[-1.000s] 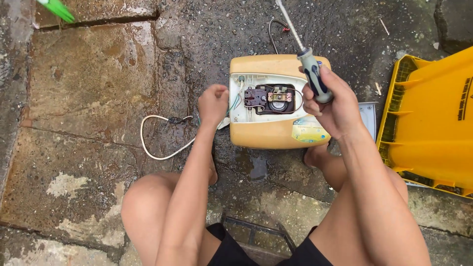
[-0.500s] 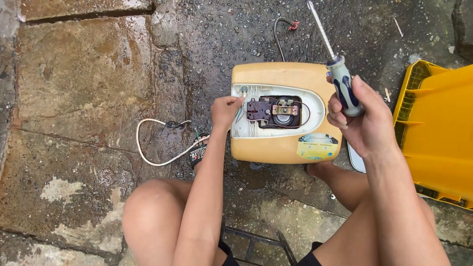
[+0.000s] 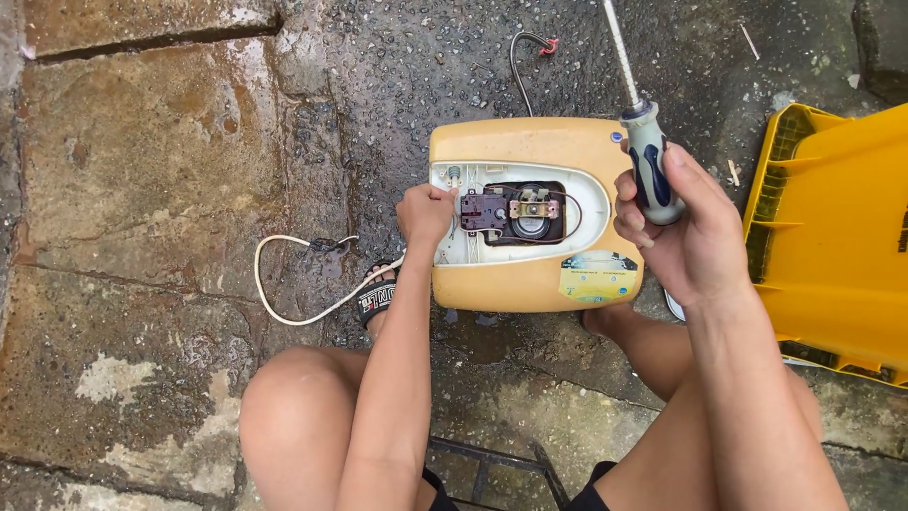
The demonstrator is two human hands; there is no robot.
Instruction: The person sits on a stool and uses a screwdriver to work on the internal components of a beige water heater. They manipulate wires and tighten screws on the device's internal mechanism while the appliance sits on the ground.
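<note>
A yellow-orange appliance housing (image 3: 530,284) lies on the wet stone ground, its white inner bay open with a dark thermostat part and copper wire (image 3: 515,210) showing. My left hand (image 3: 426,213) pinches something small at the bay's left edge; what it is I cannot tell. To the right of the housing, my right hand (image 3: 686,237) grips a screwdriver (image 3: 648,161) by its grey and blue handle, shaft pointing up and away. A white power cord (image 3: 284,308) loops out to the left.
A yellow plastic bin (image 3: 842,237) lies on its side at the right. A dark wire with a red end (image 3: 530,47) trails behind the housing. My bare knees and a sandalled foot (image 3: 378,298) are close below it. A metal frame (image 3: 492,464) sits under me.
The view has shifted so the housing sits lower. My right hand with the screwdriver stays lifted off to the right. My left hand remains at the bay's left edge.
</note>
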